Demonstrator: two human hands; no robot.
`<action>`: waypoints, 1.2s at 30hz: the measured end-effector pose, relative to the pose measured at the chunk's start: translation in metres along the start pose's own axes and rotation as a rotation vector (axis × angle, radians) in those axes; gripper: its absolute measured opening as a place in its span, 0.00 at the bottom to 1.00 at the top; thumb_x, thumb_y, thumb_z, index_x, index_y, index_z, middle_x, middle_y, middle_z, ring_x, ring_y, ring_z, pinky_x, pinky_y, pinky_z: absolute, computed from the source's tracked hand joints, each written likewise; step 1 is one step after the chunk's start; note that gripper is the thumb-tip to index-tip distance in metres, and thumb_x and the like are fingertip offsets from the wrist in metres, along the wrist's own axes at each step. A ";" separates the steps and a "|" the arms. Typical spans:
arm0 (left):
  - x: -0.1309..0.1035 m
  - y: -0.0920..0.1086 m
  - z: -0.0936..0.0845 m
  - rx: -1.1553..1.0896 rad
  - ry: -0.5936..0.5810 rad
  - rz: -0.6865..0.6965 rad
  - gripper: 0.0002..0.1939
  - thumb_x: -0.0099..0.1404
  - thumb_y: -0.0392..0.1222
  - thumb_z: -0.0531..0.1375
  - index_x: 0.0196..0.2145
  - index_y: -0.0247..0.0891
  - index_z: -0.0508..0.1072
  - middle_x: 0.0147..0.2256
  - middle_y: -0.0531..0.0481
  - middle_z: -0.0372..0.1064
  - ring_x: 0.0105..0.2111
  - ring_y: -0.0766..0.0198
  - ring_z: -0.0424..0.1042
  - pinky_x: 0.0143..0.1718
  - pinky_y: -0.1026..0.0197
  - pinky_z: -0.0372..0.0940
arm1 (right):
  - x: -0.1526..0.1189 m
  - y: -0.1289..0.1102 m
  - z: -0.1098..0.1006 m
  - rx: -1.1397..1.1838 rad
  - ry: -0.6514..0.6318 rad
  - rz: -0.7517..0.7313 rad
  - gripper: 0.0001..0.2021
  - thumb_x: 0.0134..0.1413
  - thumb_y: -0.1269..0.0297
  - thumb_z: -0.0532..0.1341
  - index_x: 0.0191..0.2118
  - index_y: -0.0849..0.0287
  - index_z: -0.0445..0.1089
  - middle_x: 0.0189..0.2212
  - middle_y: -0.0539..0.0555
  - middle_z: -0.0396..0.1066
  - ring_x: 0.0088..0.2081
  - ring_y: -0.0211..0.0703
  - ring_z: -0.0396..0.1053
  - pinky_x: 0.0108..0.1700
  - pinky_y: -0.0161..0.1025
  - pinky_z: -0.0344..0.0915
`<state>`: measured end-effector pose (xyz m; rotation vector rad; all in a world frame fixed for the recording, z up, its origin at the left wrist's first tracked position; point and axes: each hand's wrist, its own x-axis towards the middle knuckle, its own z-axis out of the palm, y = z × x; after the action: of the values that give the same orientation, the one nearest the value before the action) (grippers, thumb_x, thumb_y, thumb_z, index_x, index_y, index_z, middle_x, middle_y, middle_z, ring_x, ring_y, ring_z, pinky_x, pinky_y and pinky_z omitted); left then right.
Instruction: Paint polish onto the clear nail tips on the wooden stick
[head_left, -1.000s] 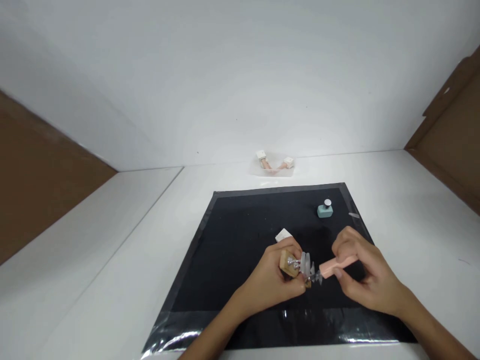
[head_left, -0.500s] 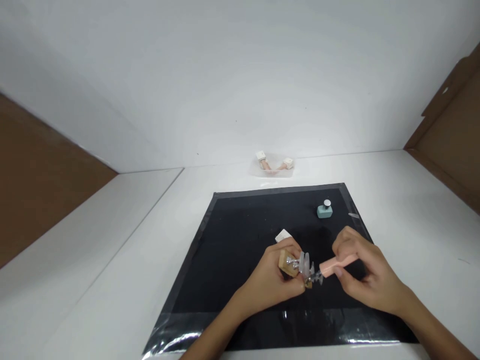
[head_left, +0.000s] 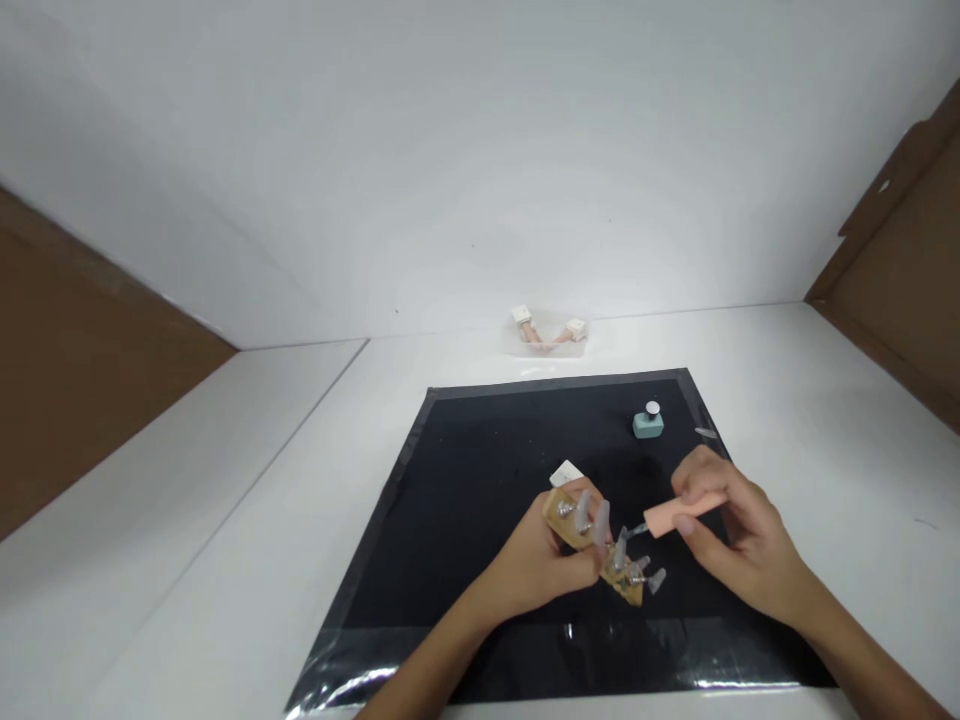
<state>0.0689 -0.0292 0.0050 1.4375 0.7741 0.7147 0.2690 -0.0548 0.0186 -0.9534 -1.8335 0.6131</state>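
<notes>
My left hand [head_left: 545, 555] is closed around a wooden nail-tip stand [head_left: 567, 520], which slants down to the right. Several clear false nail tips [head_left: 601, 522] stick up from metal posts along it. Between thumb and fingers of my right hand [head_left: 739, 540] is a peach-coloured nail polish brush [head_left: 679, 513], held by its long cap handle. Its thin brush end points left and meets or nearly meets one nail tip near the middle of the stand. Just beyond my left fingers lies a small white square piece [head_left: 566, 473], partly covered by the hand.
A black mat [head_left: 480, 480] with clear taped edges covers the table's middle. On it stand a small teal bottle [head_left: 648, 425] and, at the right edge, a loose clear nail tip [head_left: 706, 433]. A translucent tray [head_left: 551, 350] with white-ended pieces sits by the back wall.
The stand has turned in my left hand, so its row of nail tips now spreads out facing up. The brush has shifted slightly right and up.
</notes>
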 end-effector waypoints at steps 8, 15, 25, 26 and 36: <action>0.000 -0.003 0.000 -0.110 -0.048 -0.009 0.05 0.46 0.32 0.58 0.22 0.36 0.64 0.22 0.55 0.59 0.22 0.70 0.57 0.24 0.66 0.54 | -0.002 0.002 0.000 0.057 -0.010 0.015 0.09 0.53 0.77 0.54 0.34 0.53 0.57 0.27 0.49 0.58 0.30 0.40 0.60 0.31 0.36 0.59; 0.000 -0.003 0.001 -0.177 -0.048 -0.014 0.07 0.47 0.35 0.61 0.22 0.36 0.64 0.22 0.56 0.57 0.21 0.71 0.55 0.22 0.67 0.52 | -0.003 0.003 0.000 0.068 0.016 0.043 0.08 0.53 0.76 0.54 0.34 0.54 0.57 0.27 0.48 0.58 0.30 0.40 0.60 0.30 0.36 0.58; 0.001 -0.001 0.002 -0.275 -0.067 0.005 0.07 0.46 0.34 0.62 0.21 0.35 0.64 0.23 0.56 0.57 0.20 0.73 0.55 0.21 0.68 0.53 | -0.004 0.003 0.002 0.100 -0.009 0.035 0.08 0.54 0.75 0.54 0.35 0.53 0.58 0.27 0.48 0.58 0.29 0.39 0.60 0.30 0.35 0.60; 0.001 -0.002 0.002 -0.281 -0.067 0.001 0.07 0.46 0.34 0.62 0.21 0.35 0.65 0.23 0.56 0.57 0.20 0.74 0.55 0.21 0.68 0.53 | -0.004 0.003 0.003 0.074 -0.006 0.039 0.08 0.53 0.75 0.54 0.34 0.53 0.58 0.27 0.48 0.59 0.29 0.39 0.61 0.31 0.35 0.60; -0.001 -0.001 -0.011 -0.500 0.164 -0.045 0.14 0.45 0.44 0.67 0.20 0.35 0.66 0.24 0.55 0.57 0.19 0.75 0.55 0.15 0.72 0.51 | -0.003 0.009 0.005 -0.132 0.042 0.355 0.04 0.55 0.69 0.56 0.31 0.54 0.63 0.26 0.49 0.75 0.31 0.44 0.71 0.27 0.35 0.64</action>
<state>0.0593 -0.0238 0.0041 0.9156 0.6884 0.9245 0.2678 -0.0525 0.0084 -1.3870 -1.6949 0.6854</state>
